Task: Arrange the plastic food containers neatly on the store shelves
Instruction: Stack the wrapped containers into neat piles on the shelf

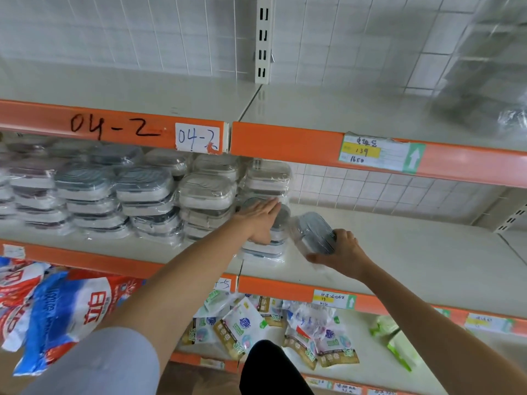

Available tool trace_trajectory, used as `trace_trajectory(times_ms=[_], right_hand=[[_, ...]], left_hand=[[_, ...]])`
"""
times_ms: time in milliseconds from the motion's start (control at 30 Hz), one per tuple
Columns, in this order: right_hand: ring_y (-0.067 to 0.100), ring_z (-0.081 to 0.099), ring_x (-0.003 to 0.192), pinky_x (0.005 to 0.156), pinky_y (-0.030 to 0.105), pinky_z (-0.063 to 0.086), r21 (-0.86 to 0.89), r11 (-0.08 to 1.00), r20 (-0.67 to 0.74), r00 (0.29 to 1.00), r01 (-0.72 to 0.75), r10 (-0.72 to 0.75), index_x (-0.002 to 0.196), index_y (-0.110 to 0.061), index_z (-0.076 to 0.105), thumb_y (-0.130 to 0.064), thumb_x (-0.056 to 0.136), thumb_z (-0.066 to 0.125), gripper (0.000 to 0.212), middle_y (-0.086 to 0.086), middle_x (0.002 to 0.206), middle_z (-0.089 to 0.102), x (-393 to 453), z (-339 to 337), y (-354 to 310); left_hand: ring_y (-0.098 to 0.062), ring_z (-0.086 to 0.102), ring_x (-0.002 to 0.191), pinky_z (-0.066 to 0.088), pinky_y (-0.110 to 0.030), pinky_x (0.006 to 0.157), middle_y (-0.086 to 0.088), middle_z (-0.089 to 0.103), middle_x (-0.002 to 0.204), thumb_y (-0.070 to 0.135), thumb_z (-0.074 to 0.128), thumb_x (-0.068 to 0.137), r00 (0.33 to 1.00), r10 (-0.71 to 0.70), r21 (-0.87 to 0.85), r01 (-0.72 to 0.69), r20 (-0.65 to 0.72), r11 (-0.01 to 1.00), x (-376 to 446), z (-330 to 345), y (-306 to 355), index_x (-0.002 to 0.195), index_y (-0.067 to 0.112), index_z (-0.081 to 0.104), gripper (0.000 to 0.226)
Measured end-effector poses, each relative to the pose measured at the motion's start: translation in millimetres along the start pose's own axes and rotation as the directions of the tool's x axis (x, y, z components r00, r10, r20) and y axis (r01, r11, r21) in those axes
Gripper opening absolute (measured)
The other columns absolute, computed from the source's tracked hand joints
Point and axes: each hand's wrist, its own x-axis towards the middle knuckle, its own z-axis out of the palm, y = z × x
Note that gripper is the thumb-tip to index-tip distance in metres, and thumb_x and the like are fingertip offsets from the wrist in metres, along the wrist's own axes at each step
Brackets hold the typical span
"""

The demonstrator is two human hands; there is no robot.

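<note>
Pale sleeve (94,366) at the bottom edge, and from it the left arm stretches up to the middle shelf (399,246). Left hand (261,220) lies flat, fingers straight, against the rightmost stack of wrapped containers (263,212), steadying it with no grip on anything. Right hand (342,253) has its grip closed round a single grey-lidded container (315,233), tilted on edge in its crinkly film, just beside that stack and close over the shelf.

Judging by the layout, this one is headed for the stack or the bare shelf next to it. To do it well: level the container first, lid up, then line its long side with the neighbours (204,192) so the row reads straight. The left palm should hold its press, since slippery film lets a pile slide sideways. Set it down flush rather than dropping it.

Lower shelf holds loose bags (322,337) and a detergent sack (60,309); the orange rail (285,141) above carries a handwritten label (197,137).
</note>
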Motion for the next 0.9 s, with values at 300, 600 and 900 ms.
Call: trace_trajectory(times_ms=[300,600,900], right_hand=[[0.025,0.046,0.104,0.084,0.036,0.047,-0.010,0.993,-0.035,0.992,-0.120,0.120,0.122,-0.006,0.037,-0.055,0.064,0.078,0.087,0.008,0.115,0.045,-16,3,13],[0.026,0.045,0.112,0.095,0.038,0.039,-0.147,0.979,-0.037,0.990,-0.138,0.134,0.125,-0.007,0.038,-0.067,0.067,0.068,0.089,0.010,0.123,0.046,-81,-32,-23],[0.026,0.040,0.109,0.094,0.036,0.035,-0.108,0.990,-0.162,0.981,0.092,-0.109,0.122,-0.007,0.039,-0.056,0.059,0.075,0.088,0.007,0.118,0.044,-167,-108,-80]], left_hand=[[-0.036,0.028,0.130,0.015,-0.043,0.116,-0.018,0.022,0.143,0.045,0.072,0.076,0.969,0.197,0.330,-0.140,-0.147,0.934,-9,-5,14,0.145,-0.005,0.011,0.104],[-0.029,0.028,0.124,0.035,-0.041,0.103,-0.013,0.024,0.139,0.055,0.070,0.073,0.971,0.214,0.185,-0.193,-0.104,0.964,-97,1,34,0.145,0.004,0.018,0.102],[-0.025,0.035,0.129,0.029,-0.036,0.106,-0.006,0.030,0.145,0.068,0.065,0.069,0.964,0.141,-0.075,-0.161,-0.225,0.984,-216,-72,26,0.150,0.022,0.011,0.107]])
